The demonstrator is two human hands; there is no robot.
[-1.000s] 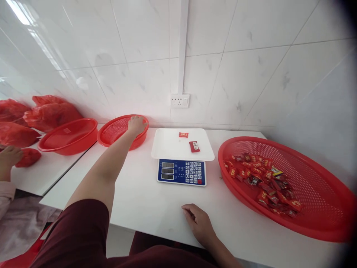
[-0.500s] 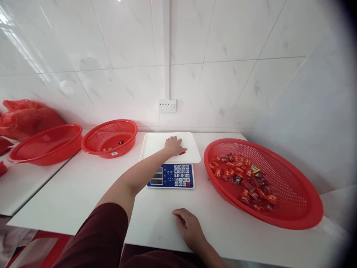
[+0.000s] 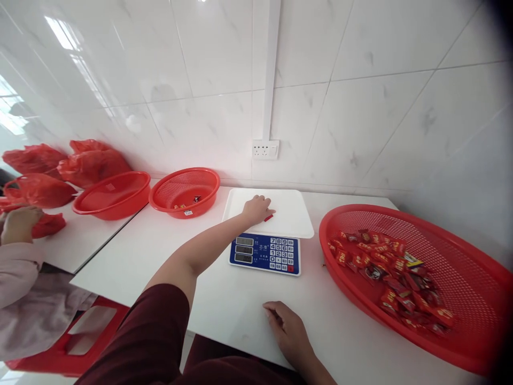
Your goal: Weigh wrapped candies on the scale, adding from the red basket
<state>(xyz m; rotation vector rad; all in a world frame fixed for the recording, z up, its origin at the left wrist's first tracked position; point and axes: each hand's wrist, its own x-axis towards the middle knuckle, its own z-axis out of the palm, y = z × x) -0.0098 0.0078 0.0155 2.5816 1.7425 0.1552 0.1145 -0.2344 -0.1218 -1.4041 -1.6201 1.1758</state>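
Observation:
My left hand (image 3: 255, 210) is over the white weighing tray (image 3: 294, 211) of a digital scale, fingers bent and gathered. A bit of a red-wrapped candy (image 3: 269, 217) sticks out below its thumb; the fingers hide the rest. In front of the tray lies the scale's blue panel (image 3: 264, 254), with number keys and small displays. My right hand (image 3: 288, 334) rests on the table before the scale, fingers loosely curled, nothing visible in it. To the right, a large red plastic basket (image 3: 476, 267) holds many red-wrapped candies (image 3: 385, 262).
Left of the scale stands a red basket (image 3: 172, 184) with a few small packets. Beyond it are a red basin (image 3: 114, 198) and several red plastic bags (image 3: 94, 163). Another person's hand (image 3: 20, 224) is at the far left. A wall socket (image 3: 265, 149) is behind the scale.
The view has turned left, bringing another person and more bags into sight. My left hand's fingers have drawn together on the tray. My right hand keeps its curled pose on the table.

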